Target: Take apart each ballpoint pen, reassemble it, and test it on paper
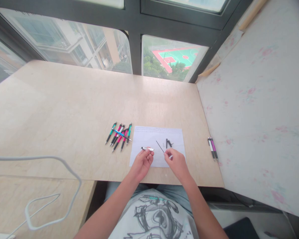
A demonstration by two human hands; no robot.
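A white sheet of paper (157, 146) lies on the wooden table (72, 109) in front of me. My left hand (142, 163) is closed on a white pen barrel with a black tip (147, 148) over the sheet's left half. My right hand (176, 162) pinches a thin black refill (160, 146) that slants up and to the left. Small dark pen parts (168, 143) lie on the paper just beyond the right hand.
A heap of several teal, pink and black pens (119, 133) lies left of the paper. Two pens (212, 148), one white and one purple, rest near the table's right edge. A white cable (64, 186) loops at lower left. Windows run along the back; a wall stands right.
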